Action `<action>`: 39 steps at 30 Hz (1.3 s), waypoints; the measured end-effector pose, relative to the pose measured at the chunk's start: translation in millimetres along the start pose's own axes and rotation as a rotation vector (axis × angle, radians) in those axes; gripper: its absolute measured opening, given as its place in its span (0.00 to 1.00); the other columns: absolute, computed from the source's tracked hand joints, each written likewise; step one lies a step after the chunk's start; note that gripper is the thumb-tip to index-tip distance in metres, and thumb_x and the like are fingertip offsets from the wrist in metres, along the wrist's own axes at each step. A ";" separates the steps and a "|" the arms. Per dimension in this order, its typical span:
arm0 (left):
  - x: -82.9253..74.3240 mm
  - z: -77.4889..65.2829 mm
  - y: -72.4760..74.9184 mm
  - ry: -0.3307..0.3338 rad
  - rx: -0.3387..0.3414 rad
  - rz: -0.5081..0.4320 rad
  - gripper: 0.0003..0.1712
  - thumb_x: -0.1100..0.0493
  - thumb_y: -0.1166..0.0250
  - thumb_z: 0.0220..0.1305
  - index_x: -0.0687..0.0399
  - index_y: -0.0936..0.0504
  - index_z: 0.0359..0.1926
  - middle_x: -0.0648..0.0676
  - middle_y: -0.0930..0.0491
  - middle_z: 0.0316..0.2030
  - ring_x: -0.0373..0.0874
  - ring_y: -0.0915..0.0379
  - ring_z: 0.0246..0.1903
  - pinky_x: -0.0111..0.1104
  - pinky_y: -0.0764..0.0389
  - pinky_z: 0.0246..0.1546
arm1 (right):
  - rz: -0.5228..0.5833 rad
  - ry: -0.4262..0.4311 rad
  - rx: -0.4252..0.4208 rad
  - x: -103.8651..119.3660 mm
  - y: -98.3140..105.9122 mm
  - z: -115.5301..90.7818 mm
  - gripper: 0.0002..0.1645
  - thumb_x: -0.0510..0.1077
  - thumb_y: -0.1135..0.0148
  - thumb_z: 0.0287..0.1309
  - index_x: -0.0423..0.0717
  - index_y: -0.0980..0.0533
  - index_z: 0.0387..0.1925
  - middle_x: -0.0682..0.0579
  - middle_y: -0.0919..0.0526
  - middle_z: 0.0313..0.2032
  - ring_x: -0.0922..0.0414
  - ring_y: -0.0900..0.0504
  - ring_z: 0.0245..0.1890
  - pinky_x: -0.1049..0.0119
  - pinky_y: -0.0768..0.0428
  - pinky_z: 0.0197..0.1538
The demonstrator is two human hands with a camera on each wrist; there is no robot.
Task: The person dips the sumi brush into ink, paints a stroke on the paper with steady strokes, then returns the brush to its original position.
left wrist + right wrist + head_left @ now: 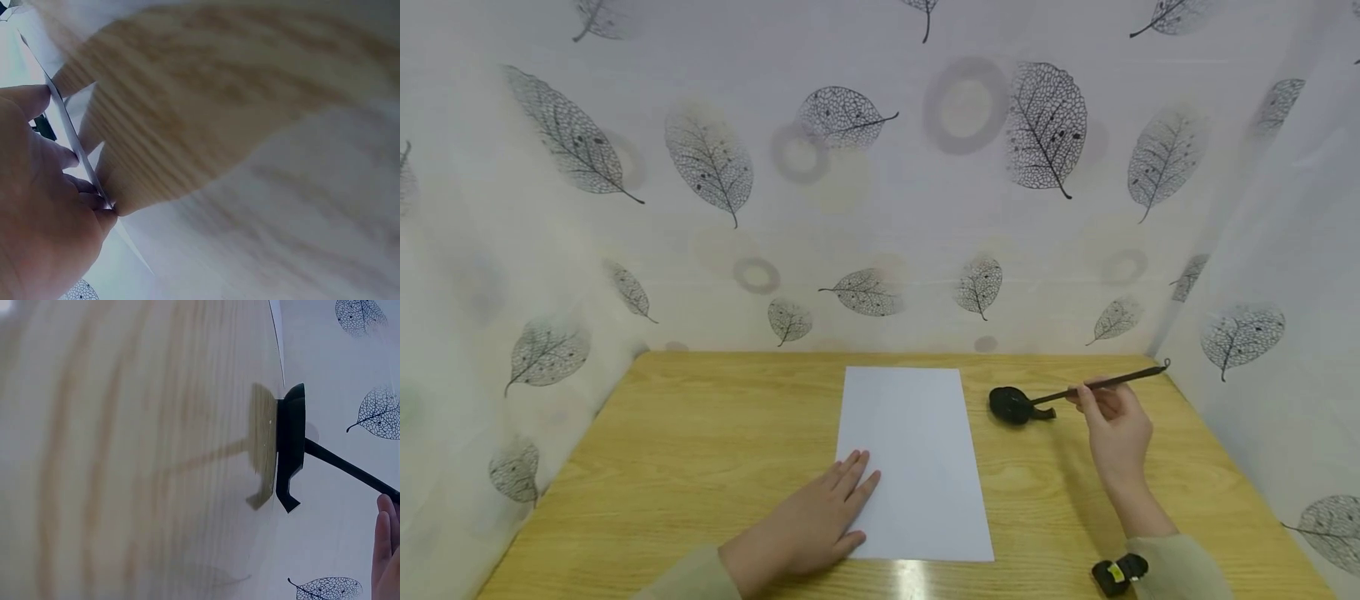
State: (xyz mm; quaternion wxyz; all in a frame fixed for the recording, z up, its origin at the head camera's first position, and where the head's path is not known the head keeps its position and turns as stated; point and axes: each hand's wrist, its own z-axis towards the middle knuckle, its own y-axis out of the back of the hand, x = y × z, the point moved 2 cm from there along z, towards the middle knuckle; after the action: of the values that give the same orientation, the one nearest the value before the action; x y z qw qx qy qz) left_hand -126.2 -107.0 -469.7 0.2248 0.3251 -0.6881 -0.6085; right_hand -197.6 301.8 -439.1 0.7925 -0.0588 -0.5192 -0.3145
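My left hand point(816, 517) rests on the lower left edge of a blank white sheet of paper point(917, 467), fingers spread and straight; the left wrist view shows that hand point(50, 206) along the paper's edge. To the right of the sheet, my right hand point(1116, 429) pinches the dark shaft of a calligraphy brush point(1138, 375) with a small loop at its end. The brush slants down to the left, its tip hidden in a small black ink dish point(1009, 407). From the side, the right wrist view shows the brush handle point(350, 467) rising from the dish point(289, 440).
A wood-grain table point(722, 417) lies under everything. Pale cloth walls point(880, 208) printed with leaves enclose its back and both sides. A black wrist camera point(1118, 575) is strapped at the right sleeve.
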 end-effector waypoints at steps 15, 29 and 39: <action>-1.7 -2.5 -0.6 -0.003 -0.001 -0.001 0.40 0.39 0.49 0.82 0.55 0.41 0.83 0.63 0.49 0.84 0.56 0.51 0.84 0.47 0.38 0.82 | 0.126 0.066 -0.113 7.5 3.1 -1.2 0.08 0.29 0.37 0.70 0.21 0.23 0.45 0.76 0.13 0.32 0.77 0.12 0.32 0.83 0.15 0.39; 0.1 -2.3 0.5 -0.012 -0.011 -0.010 0.41 0.38 0.50 0.82 0.55 0.42 0.84 0.64 0.49 0.84 0.57 0.50 0.84 0.47 0.38 0.82 | 0.100 0.043 -0.146 5.3 16.8 5.5 0.10 0.30 0.37 0.71 0.21 0.22 0.46 0.77 0.14 0.31 0.78 0.12 0.31 0.84 0.16 0.39; 1.8 -0.8 -3.4 -0.004 -0.015 0.002 0.41 0.38 0.50 0.82 0.54 0.42 0.84 0.63 0.50 0.85 0.56 0.51 0.84 0.46 0.40 0.83 | 0.048 0.011 -0.152 -0.8 22.7 6.9 0.05 0.34 0.35 0.71 0.36 0.18 0.45 0.78 0.13 0.32 0.79 0.13 0.31 0.85 0.17 0.39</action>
State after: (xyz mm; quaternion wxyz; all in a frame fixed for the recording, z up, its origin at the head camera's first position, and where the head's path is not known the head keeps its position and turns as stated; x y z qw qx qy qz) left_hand -126.2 -109.0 -473.0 0.2263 0.3217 -0.6843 -0.6140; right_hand -190.5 323.1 -431.3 0.7958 -0.1295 -0.4879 -0.3344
